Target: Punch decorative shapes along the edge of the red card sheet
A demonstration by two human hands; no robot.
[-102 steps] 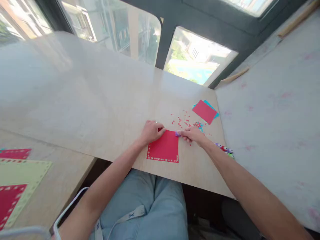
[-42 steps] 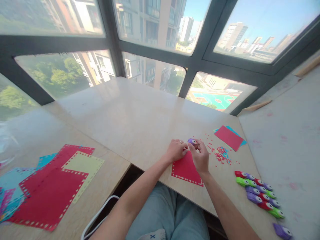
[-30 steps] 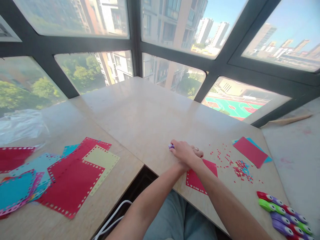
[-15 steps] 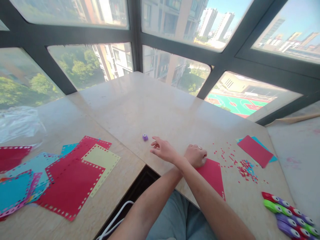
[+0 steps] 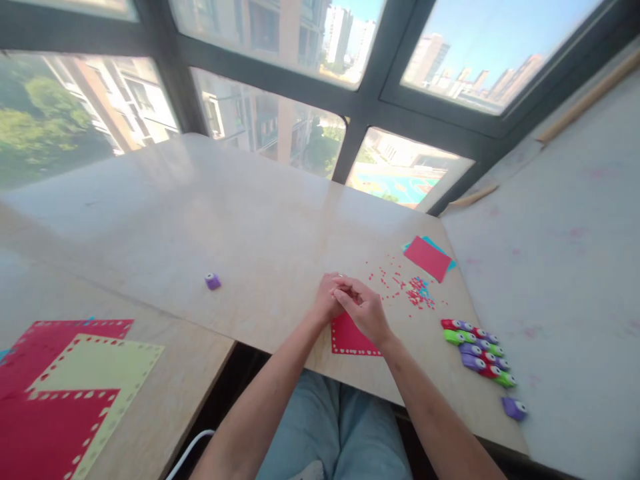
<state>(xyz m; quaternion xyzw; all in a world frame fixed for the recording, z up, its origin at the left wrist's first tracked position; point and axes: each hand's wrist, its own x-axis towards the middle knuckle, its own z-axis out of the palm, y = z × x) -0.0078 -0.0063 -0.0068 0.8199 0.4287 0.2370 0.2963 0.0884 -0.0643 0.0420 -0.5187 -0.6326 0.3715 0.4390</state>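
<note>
Left hand (image 5: pixel 327 300) and right hand (image 5: pixel 364 308) together at frame centre, fingers curled and touching each other above the far edge of a red paper sheet (image 5: pixel 350 337); left hand resting on that edge, right hand overlapping it in front. Whether either hand grips anything: cannot tell, fingers hiding the contact area. Red paper sheet flat on the beige table (image 5: pixel 260 227), just below the hands, small punched holes visible along its near and left borders. Scatter of red and blue paper bits (image 5: pixel 413 290) right of the hands, loose on the table surface, not collected in any container. Further to the upper right, a second red sheet (image 5: pixel 427 258) lying on top of a blue sheet (image 5: pixel 440 248), only the blue corners showing. Lower right of the hands, a row of red, green and purple punches (image 5: pixel 477 352) side by side, touching; one separate purple punch (image 5: pixel 513 407) below that row near the table edge. Left of centre, a single small purple punch (image 5: pixel 213 281) alone on the table, well apart from both hands. Lower left corner: punched red and yellow-green sheets (image 5: pixel 75 387) overlapping on a lower table.
</note>
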